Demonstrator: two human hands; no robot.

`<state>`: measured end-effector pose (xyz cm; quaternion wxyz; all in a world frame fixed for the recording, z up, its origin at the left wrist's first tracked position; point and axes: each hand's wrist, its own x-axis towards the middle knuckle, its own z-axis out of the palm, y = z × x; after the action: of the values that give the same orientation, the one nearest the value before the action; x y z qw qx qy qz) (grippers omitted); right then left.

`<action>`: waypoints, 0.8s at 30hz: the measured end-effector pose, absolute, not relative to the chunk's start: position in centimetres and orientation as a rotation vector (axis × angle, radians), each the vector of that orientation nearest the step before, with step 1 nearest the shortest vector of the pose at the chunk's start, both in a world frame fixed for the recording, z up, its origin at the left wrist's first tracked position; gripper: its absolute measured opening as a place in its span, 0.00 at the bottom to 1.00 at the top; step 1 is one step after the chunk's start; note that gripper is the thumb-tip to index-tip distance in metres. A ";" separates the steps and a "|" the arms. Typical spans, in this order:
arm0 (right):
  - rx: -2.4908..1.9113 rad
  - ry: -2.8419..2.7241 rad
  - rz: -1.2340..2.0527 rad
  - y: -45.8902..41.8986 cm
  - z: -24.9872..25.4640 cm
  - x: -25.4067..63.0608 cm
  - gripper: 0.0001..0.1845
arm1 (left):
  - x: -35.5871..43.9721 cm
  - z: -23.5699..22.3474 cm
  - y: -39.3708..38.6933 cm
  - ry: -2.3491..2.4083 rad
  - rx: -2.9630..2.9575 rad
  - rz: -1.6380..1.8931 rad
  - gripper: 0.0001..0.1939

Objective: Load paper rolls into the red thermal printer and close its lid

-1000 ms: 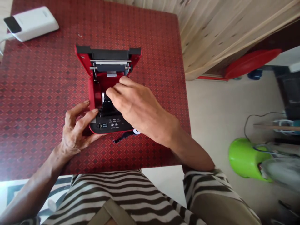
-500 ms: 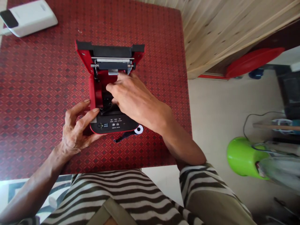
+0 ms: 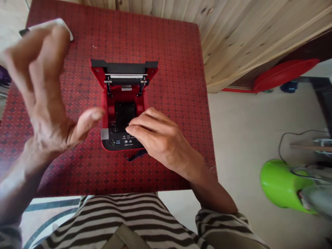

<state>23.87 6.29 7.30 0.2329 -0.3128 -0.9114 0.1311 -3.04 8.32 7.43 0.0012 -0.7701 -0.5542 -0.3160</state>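
Nearest to the camera, a striped shirt (image 3: 103,218) fills the bottom of the view, and its sleeve (image 3: 218,221) runs up to the right hand (image 3: 162,140). That hand reaches over the front of a red receipt printer (image 3: 106,103), which sits near the middle of a red patterned surface (image 3: 176,69). Its fingertips (image 3: 129,129) lie at the front of the open paper compartment (image 3: 125,116), just above a black control panel (image 3: 118,142). Whether they press or pinch anything cannot be made out, and the hand hides the panel's right end.

The hands are well apart. The left hand (image 3: 43,86) is raised beside the printer, fingers spread and badly blurred, its thumb pointing toward the printer without touching it. It holds nothing visible and covers most of a white power bank (image 3: 62,26) near the surface's far corner.

A black strap (image 3: 136,155) pokes out just below the printer, partly under the right hand. The printer's lid (image 3: 123,65) stands open behind it, with open surface on both sides.

Beyond the surface's right edge are a wooden panel (image 3: 246,34), a red plastic lid (image 3: 285,74), and, on the floor (image 3: 241,138), a cable (image 3: 298,133) and a green tub (image 3: 280,185), cut off by the frame.
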 end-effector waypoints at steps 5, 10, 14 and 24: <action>-0.865 -2.469 0.072 5.3 6.2 23.7 0.14 | -1.0 8.7 11.5 -1.345 -2.695 -0.784 0.42; -0.830 -2.395 -0.037 4.2 5.0 24.0 0.12 | -0.6 6.9 7.3 -1.248 -2.740 -0.950 0.34; -0.835 -2.323 -0.119 3.9 4.4 23.9 0.11 | -0.6 5.0 4.2 -1.231 -2.779 -0.937 0.39; -0.818 -2.202 0.009 4.1 3.8 23.7 0.08 | 0.2 3.0 3.0 -1.212 -2.700 -0.910 0.43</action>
<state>23.71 4.13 3.80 0.3861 -0.3212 -0.8647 0.0036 0.15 2.98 3.04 0.0227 -0.8717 -0.3914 -0.2938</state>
